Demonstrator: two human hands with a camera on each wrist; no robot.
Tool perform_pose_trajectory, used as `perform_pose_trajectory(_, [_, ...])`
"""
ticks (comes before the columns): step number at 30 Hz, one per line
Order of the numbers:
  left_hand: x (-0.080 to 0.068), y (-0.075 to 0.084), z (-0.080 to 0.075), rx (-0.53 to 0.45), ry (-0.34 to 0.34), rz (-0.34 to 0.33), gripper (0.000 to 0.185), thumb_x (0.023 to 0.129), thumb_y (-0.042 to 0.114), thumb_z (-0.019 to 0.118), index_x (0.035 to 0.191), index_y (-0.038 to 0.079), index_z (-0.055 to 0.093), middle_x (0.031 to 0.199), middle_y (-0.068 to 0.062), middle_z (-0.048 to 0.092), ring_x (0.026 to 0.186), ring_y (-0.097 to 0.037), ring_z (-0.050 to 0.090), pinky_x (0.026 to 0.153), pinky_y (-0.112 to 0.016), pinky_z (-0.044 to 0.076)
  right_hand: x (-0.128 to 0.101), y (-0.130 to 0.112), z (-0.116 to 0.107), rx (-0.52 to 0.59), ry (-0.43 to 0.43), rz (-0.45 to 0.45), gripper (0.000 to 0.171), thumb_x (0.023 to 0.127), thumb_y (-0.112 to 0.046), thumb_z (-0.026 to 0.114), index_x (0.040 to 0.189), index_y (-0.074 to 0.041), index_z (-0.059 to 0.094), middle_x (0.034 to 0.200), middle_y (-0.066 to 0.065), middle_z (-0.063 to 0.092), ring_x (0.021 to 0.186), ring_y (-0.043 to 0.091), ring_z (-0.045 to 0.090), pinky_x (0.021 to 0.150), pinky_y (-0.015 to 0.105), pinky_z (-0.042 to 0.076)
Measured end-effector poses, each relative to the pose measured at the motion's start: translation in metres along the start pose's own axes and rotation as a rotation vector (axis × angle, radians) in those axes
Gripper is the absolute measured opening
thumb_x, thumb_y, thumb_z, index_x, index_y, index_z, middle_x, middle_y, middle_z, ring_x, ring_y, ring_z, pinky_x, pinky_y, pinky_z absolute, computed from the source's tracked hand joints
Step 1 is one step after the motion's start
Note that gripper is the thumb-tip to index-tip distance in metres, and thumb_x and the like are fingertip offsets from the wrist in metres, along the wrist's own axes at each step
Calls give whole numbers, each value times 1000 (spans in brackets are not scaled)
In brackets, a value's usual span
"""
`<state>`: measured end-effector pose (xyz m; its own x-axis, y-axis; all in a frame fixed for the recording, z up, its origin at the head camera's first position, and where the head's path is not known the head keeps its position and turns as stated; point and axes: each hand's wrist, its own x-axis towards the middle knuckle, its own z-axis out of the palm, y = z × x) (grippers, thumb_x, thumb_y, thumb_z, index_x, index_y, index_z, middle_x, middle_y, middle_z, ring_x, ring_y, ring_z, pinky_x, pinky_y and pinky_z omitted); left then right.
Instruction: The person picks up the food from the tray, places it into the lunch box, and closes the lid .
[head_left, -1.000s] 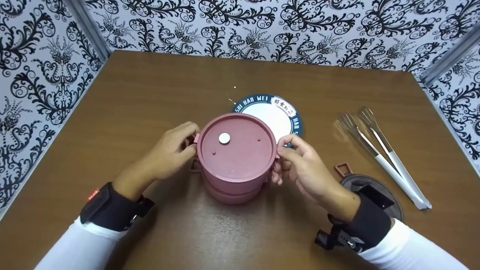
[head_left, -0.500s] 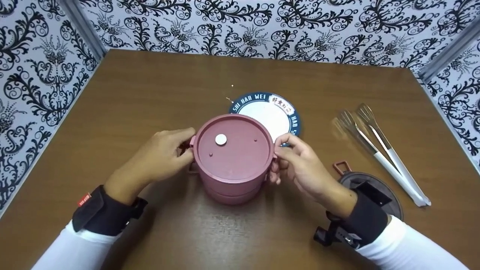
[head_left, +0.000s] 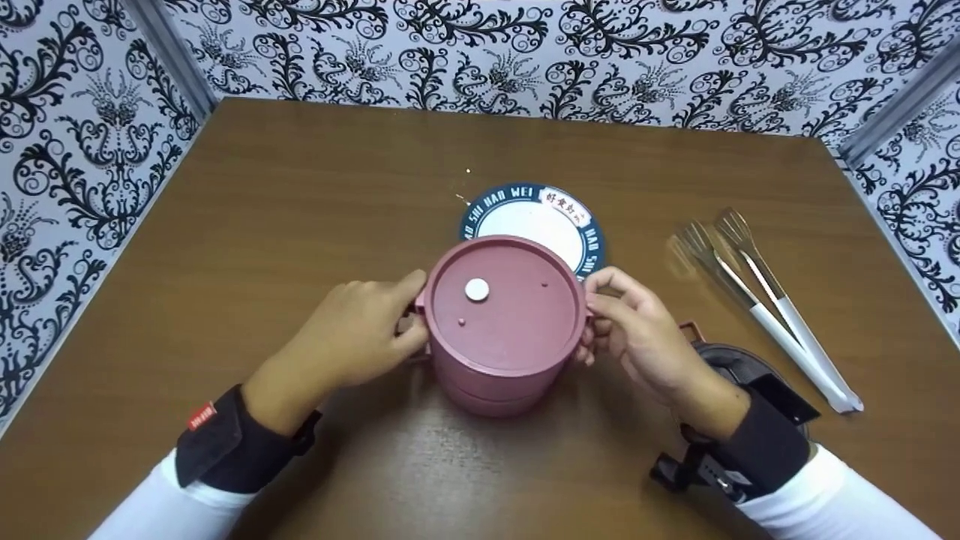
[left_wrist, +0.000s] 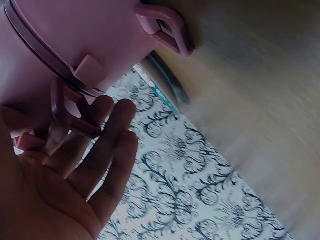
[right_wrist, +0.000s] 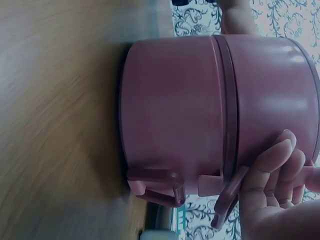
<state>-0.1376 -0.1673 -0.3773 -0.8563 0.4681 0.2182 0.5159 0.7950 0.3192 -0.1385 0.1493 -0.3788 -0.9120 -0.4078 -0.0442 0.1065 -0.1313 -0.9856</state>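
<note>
A pink two-tier lunch box (head_left: 517,345) stands upright on the wooden table, its recessed top bearing a round white button (head_left: 477,290). My left hand (head_left: 349,330) grips the tab on the left side of the upper rim. At the opposite side, my right hand (head_left: 645,334) pinches the matching tab between thumb and index finger. In the right wrist view the upper tier (right_wrist: 270,90) sits on the lower tier (right_wrist: 172,105), and the other right fingers lie against the upper wall. Loop handles (left_wrist: 167,27) stick out from the sides, one beside my left fingers.
Behind the box lies a white plate with a blue lettered rim (head_left: 592,244), partly covered by it. Metal tongs with white handles (head_left: 806,352) lie at the right. A dark round lid-like piece (head_left: 731,360) with a pink loop is half hidden under my right wrist.
Over the last half second the lunch box and both hands have shifted right and slightly nearer to me. Both hands keep their hold on the tabs.
</note>
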Motion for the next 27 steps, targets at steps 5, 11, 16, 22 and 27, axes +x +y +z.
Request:
perform_pose_trajectory(5, [7,11,10,-7,-13,44,16,90,21,62,98,11,51,62,5,45,55,-14,43,52,-33,41,-10,0,-14,-14,14,1,10,106,-12,42,101,-8,50,72,1,56,61,13,58,56,25,52])
perform_pose_trajectory(11, [12,17,17,-47,-130,51,31,87,26,63,109,10,47,67,3,50,60,-15,49,56,-37,46,-17,-2,-22,1,83,22,12,105,-11,42,99,-6,50,71,2,56,60,13,57,56,26,52])
perform_pose_trajectory(16, [14,16,16,-77,-231,30,42,85,27,72,116,12,48,76,2,56,70,-17,55,65,-40,51,-18,0,-23,14,63,10,12,106,-12,41,100,-6,50,72,1,58,60,13,57,55,26,51])
perform_pose_trajectory(22, [17,15,18,-152,-246,33,40,86,20,74,117,12,50,76,2,58,68,-15,56,63,-35,50,-17,6,-26,51,103,9,21,107,-15,39,94,-7,53,69,2,55,56,15,56,52,25,46])
perform_pose_trajectory(27, [18,12,23,-261,-264,25,39,88,16,72,119,14,48,84,2,63,74,-13,60,67,-30,53,-14,13,-30,83,220,62,25,107,-15,39,88,-8,55,67,3,53,52,15,52,48,25,41])
